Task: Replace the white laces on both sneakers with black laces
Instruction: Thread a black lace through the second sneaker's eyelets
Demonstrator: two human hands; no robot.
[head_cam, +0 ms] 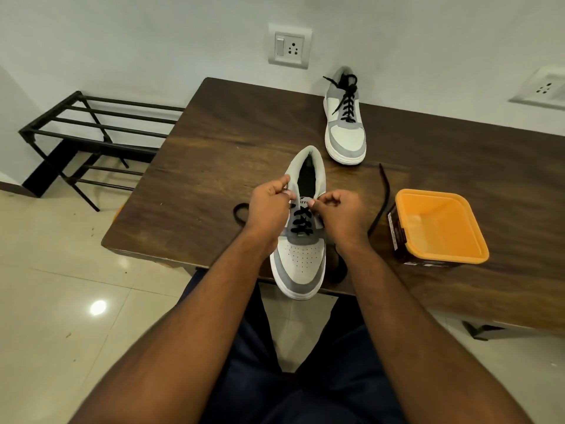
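Note:
A grey and white sneaker (301, 264) lies at the table's near edge, toe toward me and overhanging it. A black lace (301, 223) crosses its lower eyelets. My left hand (269, 209) pinches the left upper eyelet flap. My right hand (339, 212) pinches the flap on the right side by the tongue. One loose lace end (382, 197) trails right across the table, another loops out left of my left hand (240, 214). A second sneaker (345, 133), fully laced in black, stands at the back of the table.
An open orange tub (458, 252) with a dark label sits right of the near sneaker. The dark wooden table (214, 148) stands against a white wall. A black metal rack (91, 133) is on the tiled floor to the left.

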